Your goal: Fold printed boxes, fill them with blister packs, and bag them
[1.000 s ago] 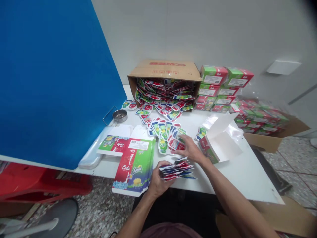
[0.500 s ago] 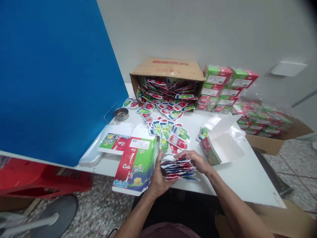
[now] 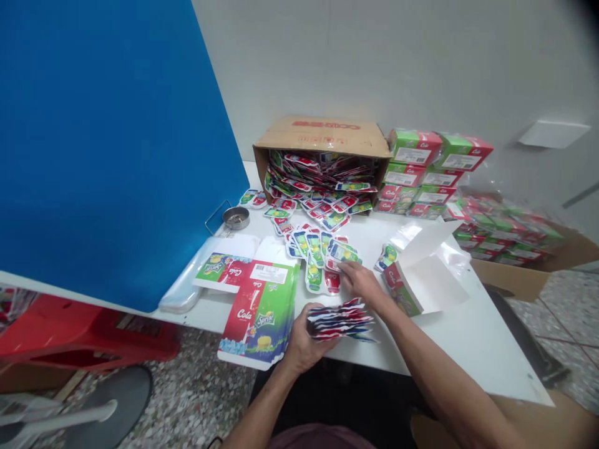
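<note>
My left hand (image 3: 304,340) is wrapped round a thick stack of small flat packets (image 3: 344,321) with red, white and blue edges, above the table's front edge. My right hand (image 3: 362,284) has left the stack and pinches the edge of a red packet (image 3: 331,264) in the loose pile; its fingertips are partly hidden. Several green and blue Sprite packets (image 3: 315,249) are fanned out beside it. Just right of that hand, a Cola and Sprite carton (image 3: 402,290) lies on the table with its white flaps raised.
Flat printed cartons (image 3: 262,318) are piled at the left, near clear plastic bags (image 3: 182,290) and a metal dish (image 3: 236,217). A cardboard box (image 3: 322,132) spills packets at the back. Packed cartons (image 3: 416,156) are stacked at the back right. A blue panel (image 3: 112,149) borders the left side.
My right hand has moved off the stack, forward to the loose packets. My left hand still holds the stack. The view has shifted slightly.
</note>
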Motion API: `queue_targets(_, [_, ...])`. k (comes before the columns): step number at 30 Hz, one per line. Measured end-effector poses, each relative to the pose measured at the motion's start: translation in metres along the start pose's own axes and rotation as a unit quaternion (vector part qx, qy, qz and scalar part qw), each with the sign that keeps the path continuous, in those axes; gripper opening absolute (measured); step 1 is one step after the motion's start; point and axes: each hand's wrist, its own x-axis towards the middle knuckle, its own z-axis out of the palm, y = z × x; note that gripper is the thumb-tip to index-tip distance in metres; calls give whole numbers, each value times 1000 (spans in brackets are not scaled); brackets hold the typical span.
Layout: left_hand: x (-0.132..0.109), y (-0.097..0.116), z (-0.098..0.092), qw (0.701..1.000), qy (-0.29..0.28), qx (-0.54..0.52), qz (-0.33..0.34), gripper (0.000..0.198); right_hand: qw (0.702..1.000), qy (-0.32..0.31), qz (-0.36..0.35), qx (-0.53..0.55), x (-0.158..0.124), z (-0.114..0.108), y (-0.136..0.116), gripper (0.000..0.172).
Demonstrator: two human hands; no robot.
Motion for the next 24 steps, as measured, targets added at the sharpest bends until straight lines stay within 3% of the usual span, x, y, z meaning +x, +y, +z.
queue_targets(2, [1,1,0,999,14,22,33,60,993,25,11,115,-16,-7,-3,39])
queue_targets(4, [3,4,1,997,33,30,64,74,962,12,29,271,-33,-13,-9,36])
queue_targets(7, [4,8,3,998,34,-6,56,107,886,-95,44,452,-50,-19,-18,36])
queue_targets(9, [3,9,4,999,19,-30,36,107,852,-155,59,496,-51,-19,-21,45])
queue_targets(10, [3,9,5,999,13,-36,26,99,852,-156,69,496,-48,-18,-20,52])
queue_targets(11, [1,8,5,999,9,-40,16,91,863,-133,76,481,-43,-16,-17,57])
queue_targets(13, [0,7,6,999,8,-40,2,79,916,-42,75,393,-25,-10,-10,52])
queue_targets(15, [-1,5,8,999,16,-43,0,79,969,31,42,240,-3,-3,-1,47])
queue_targets(16, [-1,5,8,999,22,-48,5,85,987,38,21,157,7,0,3,54])
queue_targets(18, [0,6,9,998,34,-57,17,103,1000,15,-9,26,23,5,10,63])
queue_targets(20, [0,9,8,998,33,-58,16,108,1000,8,-8,-27,27,8,13,57])
queue_targets(22, [0,12,7,998,15,-54,2,89,999,47,15,4,19,10,14,45])
queue_targets(24, [0,14,6,998,-5,-57,-1,71,986,113,49,114,1,9,13,32])
